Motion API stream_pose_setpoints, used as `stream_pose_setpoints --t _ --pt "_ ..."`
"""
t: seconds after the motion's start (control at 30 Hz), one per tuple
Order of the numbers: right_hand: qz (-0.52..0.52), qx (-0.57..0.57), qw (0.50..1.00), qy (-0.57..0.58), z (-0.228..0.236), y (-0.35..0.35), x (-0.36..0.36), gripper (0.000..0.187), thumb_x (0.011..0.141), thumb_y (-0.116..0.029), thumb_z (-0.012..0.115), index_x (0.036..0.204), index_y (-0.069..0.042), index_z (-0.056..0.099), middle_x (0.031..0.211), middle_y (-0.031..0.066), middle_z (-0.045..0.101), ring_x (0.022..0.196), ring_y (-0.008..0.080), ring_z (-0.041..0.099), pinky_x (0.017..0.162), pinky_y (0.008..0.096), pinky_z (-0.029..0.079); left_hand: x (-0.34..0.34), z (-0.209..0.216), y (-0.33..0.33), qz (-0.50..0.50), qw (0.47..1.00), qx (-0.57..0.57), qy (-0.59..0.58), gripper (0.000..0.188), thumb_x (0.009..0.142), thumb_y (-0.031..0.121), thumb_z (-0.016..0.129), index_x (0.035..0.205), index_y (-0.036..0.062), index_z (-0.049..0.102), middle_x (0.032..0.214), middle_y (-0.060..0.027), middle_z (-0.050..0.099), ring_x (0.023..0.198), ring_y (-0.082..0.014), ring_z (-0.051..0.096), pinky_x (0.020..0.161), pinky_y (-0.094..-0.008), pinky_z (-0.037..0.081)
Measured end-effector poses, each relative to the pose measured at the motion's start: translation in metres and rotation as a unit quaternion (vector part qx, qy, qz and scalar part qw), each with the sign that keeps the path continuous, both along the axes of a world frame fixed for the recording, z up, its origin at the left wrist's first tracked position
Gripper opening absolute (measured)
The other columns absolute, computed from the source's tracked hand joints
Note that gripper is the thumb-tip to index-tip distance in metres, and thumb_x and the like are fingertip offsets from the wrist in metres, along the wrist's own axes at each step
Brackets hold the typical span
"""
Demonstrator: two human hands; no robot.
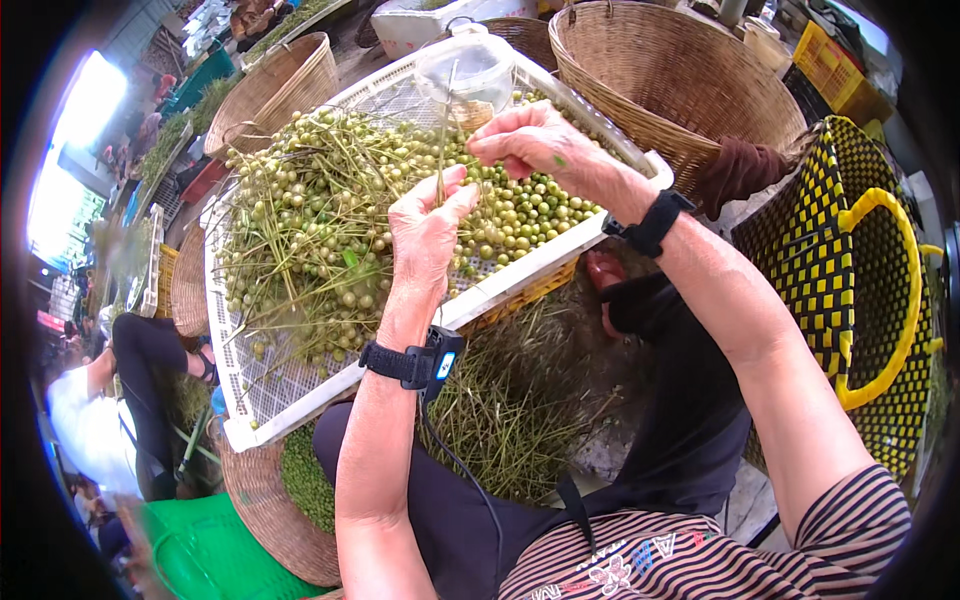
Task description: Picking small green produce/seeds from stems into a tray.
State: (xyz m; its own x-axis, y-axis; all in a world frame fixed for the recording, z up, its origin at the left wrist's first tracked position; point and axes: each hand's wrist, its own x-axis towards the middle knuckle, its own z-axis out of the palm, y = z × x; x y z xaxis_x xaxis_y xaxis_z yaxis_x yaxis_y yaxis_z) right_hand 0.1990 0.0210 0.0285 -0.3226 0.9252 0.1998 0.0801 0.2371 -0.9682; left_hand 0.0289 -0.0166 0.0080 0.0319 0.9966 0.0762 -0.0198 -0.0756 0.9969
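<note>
My left hand pinches an upright thin stem between thumb and fingertips, above a white mesh tray. A little to its right and farther away, my right hand is closed with its fingertips together; what they hold, if anything, I cannot make out. Heaped in the tray are small round yellow-green fruits, many still on tangled stalks on the left side. A clear plastic tub sits at the tray's far corner, behind the stem.
A large wicker basket stands beyond the tray, and another wicker basket far left. On the right is a black-and-yellow woven bag. Discarded stalks cover the floor before my knees. At left sits another person near a green basin.
</note>
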Motion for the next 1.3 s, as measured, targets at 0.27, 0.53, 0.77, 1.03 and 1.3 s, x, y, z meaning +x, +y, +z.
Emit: stream_pose_setpoints --t 0.27,0.53,0.77,1.03,1.3 --pt "0.024 -0.021 0.999 0.002 -0.002 -0.004 -0.015 0.026 0.074 -0.019 0.058 0.085 0.004 0.063 0.073 0.0101 0.062 0.062 0.0129 0.055 0.053 0.0231 0.044 0.002 -0.013 0.005 -0.031 1.000 0.000 -0.002 0.018 0.076 0.017 0.069 0.087 0.0045 0.064 0.069 0.0046 0.059 0.044 0.0012 0.033 0.039 -0.0156 0.023" --pt "-0.118 0.129 0.959 -0.222 0.011 0.006 0.002 0.046 0.086 -0.041 0.045 0.109 -0.003 0.057 0.093 0.0094 0.062 0.081 0.0211 0.058 0.071 0.0328 0.048 -0.014 -0.002 0.012 0.027 0.996 -0.037 -0.081 0.020 0.077 0.014 0.068 0.090 -0.0002 0.062 0.072 0.0013 0.060 0.053 -0.0021 0.045 0.049 -0.0172 0.035" --pt "0.098 -0.146 0.980 0.089 -0.022 -0.010 -0.036 0.035 0.087 -0.040 0.049 0.092 -0.006 0.058 0.079 0.0012 0.062 0.056 0.0061 0.051 0.051 0.0170 0.041 -0.007 -0.001 0.006 0.034 0.983 -0.057 -0.172 0.014 0.078 0.014 0.066 0.086 0.0044 0.061 0.063 0.0054 0.055 0.041 0.0014 0.030 0.034 -0.0160 0.019" --pt "0.117 -0.261 0.941 0.179 -0.026 -0.006 -0.036 0.017 0.086 -0.021 0.055 0.084 -0.005 0.059 0.073 -0.0002 0.059 0.046 0.0031 0.043 0.038 0.0162 0.034 -0.008 -0.006 0.010 0.135 0.970 0.007 -0.202 0.009 0.081 0.007 0.061 0.080 0.0018 0.054 0.071 0.0004 0.055 0.058 -0.0030 0.043 0.052 -0.0167 0.032" --pt "0.062 -0.340 0.899 0.271 -0.043 0.002 -0.038 0.018 0.087 -0.022 0.055 0.079 -0.006 0.056 0.062 -0.0018 0.049 0.043 0.0033 0.038 0.035 0.0159 0.028 -0.003 -0.019 0.019 0.182 0.960 0.070 -0.199 0.010 0.081 0.006 0.061 0.080 0.0013 0.053 0.072 -0.0011 0.055 0.063 -0.0060 0.048 0.059 -0.0185 0.038"
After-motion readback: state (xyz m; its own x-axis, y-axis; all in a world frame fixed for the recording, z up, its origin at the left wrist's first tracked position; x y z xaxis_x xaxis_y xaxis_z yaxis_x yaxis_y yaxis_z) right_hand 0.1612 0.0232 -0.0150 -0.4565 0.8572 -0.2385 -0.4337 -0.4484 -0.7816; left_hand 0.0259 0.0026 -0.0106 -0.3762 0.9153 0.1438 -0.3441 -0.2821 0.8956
